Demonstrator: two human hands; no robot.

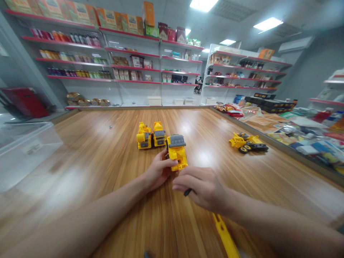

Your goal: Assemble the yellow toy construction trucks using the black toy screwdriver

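My left hand (pixel 159 171) is closed round the side of a yellow toy truck (pixel 177 154) with a grey front, its thumb on the yellow body. Close below the truck, my right hand (pixel 202 186) is pinched on a small black piece (pixel 187 192), most of which the fingers hide. Behind the held truck, two more yellow-and-grey toy trucks (pixel 144 138) (pixel 159 135) stand side by side on the wooden table (pixel 115 168). A long yellow toy part (pixel 225 236) with slots lies beneath my right forearm.
Yellow and black toy vehicle parts (pixel 247 142) lie at the right of the table. A clear plastic bin (pixel 27 150) stands at the left edge. Packaged goods (pixel 285 125) are heaped beyond the right rim. A small dark object (pixel 146 254) shows at the near edge. Stocked shelves (pixel 134 68) stand behind.
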